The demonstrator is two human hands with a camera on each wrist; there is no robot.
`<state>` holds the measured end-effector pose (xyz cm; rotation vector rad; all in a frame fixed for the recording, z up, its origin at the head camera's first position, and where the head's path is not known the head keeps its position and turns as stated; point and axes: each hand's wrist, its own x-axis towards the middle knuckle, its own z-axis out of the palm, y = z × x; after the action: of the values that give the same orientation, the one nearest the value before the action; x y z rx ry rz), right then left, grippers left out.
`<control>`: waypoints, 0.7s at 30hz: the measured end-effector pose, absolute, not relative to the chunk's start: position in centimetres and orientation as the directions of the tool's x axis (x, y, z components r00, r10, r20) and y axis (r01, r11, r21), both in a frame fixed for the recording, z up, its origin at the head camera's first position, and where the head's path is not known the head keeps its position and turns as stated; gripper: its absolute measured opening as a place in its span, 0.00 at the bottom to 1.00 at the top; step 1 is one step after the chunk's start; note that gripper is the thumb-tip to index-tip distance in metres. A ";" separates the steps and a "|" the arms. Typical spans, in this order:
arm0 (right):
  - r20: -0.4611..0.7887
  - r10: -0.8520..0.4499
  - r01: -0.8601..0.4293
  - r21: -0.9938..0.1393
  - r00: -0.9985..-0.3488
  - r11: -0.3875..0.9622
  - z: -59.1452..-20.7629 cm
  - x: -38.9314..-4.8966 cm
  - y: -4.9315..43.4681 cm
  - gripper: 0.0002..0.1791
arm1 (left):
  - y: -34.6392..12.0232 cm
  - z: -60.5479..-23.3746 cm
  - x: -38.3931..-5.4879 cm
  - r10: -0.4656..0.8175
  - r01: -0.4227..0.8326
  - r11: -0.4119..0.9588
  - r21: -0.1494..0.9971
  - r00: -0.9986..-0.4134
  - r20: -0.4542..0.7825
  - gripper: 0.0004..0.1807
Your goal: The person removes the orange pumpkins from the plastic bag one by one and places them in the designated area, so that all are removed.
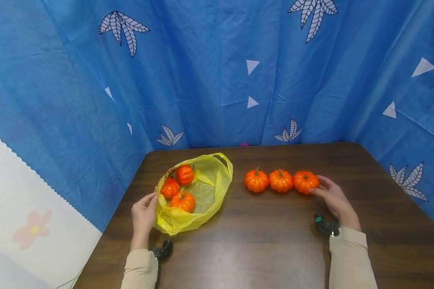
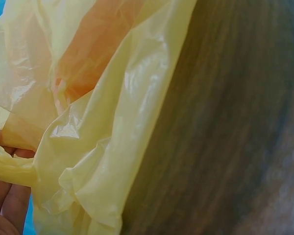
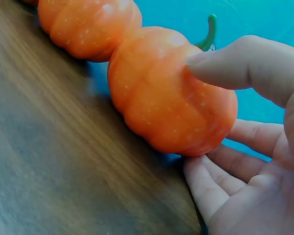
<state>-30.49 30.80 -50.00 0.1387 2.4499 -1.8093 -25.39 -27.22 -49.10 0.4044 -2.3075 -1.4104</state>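
My left hand (image 1: 144, 212) pinches the left edge of a yellow plastic bag (image 1: 221, 182), which lies open at the left of the table. Inside it sit three small orange pumpkins (image 1: 183, 202); in the left wrist view, the bag's film (image 2: 137, 83) hides part of that hand. To the right, three more pumpkins stand side by side in a row. My right hand (image 1: 335, 200) grips the rightmost pumpkin (image 3: 161, 93), thumb on its near side and fingers behind and beneath it. Beside it is the middle pumpkin (image 1: 280, 181), then the left one (image 1: 256, 181).
The dark wooden table (image 1: 253, 245) has its far edge against a blue curtain (image 1: 220, 80) with leaf and triangle prints. Each wrist wears a black band-like device (image 1: 325, 225). A white cloth with a flower print (image 1: 33, 229) hangs at the left.
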 end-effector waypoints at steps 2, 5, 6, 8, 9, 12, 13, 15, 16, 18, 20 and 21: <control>-0.132 0.021 0.133 -0.946 -0.991 0.296 -49.8 -30.5 30.7 0.48 | -27.3 -49.1 -25.4 -0.444 -0.039 0.448 0.893 -0.877 0.185 0.15; -0.132 0.022 0.133 -0.942 -0.991 0.308 -49.5 -30.4 30.5 0.48 | -27.3 -49.1 -25.4 -0.441 -0.037 0.453 0.891 -0.877 0.188 0.15; -0.132 0.023 0.133 -0.940 -0.991 0.314 -49.4 -30.4 30.5 0.48 | -27.3 -49.1 -25.4 -0.441 -0.037 0.454 0.890 -0.877 0.189 0.16; -0.134 0.020 0.133 -0.935 -0.991 0.329 -49.2 -30.3 30.5 0.49 | -27.4 -49.1 -25.4 -0.441 -0.037 0.452 0.891 -0.878 0.188 0.16; -0.136 0.020 0.135 -0.928 -0.990 0.348 -49.1 -30.2 30.6 0.49 | -27.4 -49.1 -25.4 -0.440 -0.036 0.450 0.892 -0.878 0.186 0.16; -0.131 0.026 0.130 -0.900 -0.991 0.416 -48.4 -29.9 30.7 0.50 | -27.4 -49.1 -25.3 -0.441 -0.040 0.442 0.896 -0.880 0.178 0.16; -0.122 0.029 0.122 -0.887 -0.992 0.445 -48.2 -29.9 30.8 0.49 | -27.3 -49.1 -25.3 -0.441 -0.040 0.439 0.898 -0.880 0.177 0.17; -0.095 0.035 0.100 -0.856 -0.995 0.507 -47.5 -29.7 30.9 0.48 | -27.3 -49.1 -25.3 -0.443 -0.042 0.436 0.899 -0.880 0.173 0.17; -0.078 0.036 0.086 -0.845 -0.996 0.527 -47.1 -29.6 30.9 0.48 | -27.3 -49.1 -25.3 -0.444 -0.042 0.435 0.899 -0.879 0.173 0.16; -0.048 0.036 0.060 -0.819 -0.998 0.571 -46.3 -29.5 30.8 0.46 | -27.3 -49.0 -25.3 -0.445 -0.041 0.433 0.900 -0.879 0.174 0.16; -0.028 0.032 0.041 -0.795 -0.999 0.605 -45.4 -29.2 30.7 0.45 | -27.3 -49.0 -25.3 -0.445 -0.040 0.430 0.902 -0.879 0.173 0.16; -0.020 0.025 0.031 -0.785 -0.999 0.619 -44.9 -29.1 30.7 0.45 | -27.3 -49.0 -25.3 -0.444 -0.038 0.429 0.902 -0.879 0.174 0.16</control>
<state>-29.11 30.68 -44.85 0.0494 2.8207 -1.3669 -25.31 -27.35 -49.00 0.4107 -2.3009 -1.4379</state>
